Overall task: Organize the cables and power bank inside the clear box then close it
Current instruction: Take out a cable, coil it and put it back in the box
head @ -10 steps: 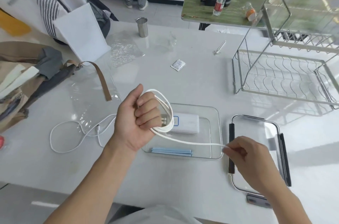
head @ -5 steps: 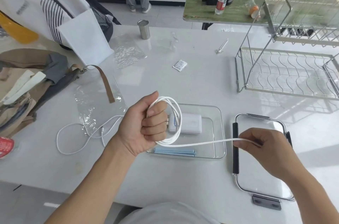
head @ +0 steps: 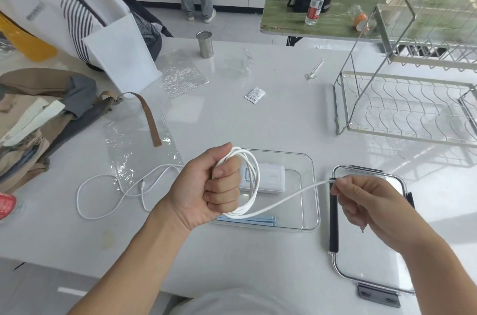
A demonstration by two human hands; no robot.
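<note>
My left hand point(head: 206, 185) grips a thick white cable point(head: 254, 180) wound in loops, held just above the left end of the clear box point(head: 311, 201). My right hand point(head: 366, 201) pinches the cable's free end over the box's lid point(head: 366, 258), which lies flat to the right of the box. A white power bank point(head: 271, 179) lies inside the box, with a pale blue strip point(head: 247, 219) along its near wall. A second, thin white cable point(head: 103, 198) lies loose on the white table point(head: 258, 118) to the left.
A wire dish rack point(head: 402, 105) stands at the right. Crinkled clear plastic point(head: 139, 152) and a brown strap point(head: 149, 118) lie left of the box, with bags point(head: 38, 118) beyond. A steel cup point(head: 205, 43) and a small sachet point(head: 255, 94) sit farther back.
My right hand has drawn the free end of the thick cable out to the right and upward, from the box's near right corner to over the lid. My left hand keeps the coil.
</note>
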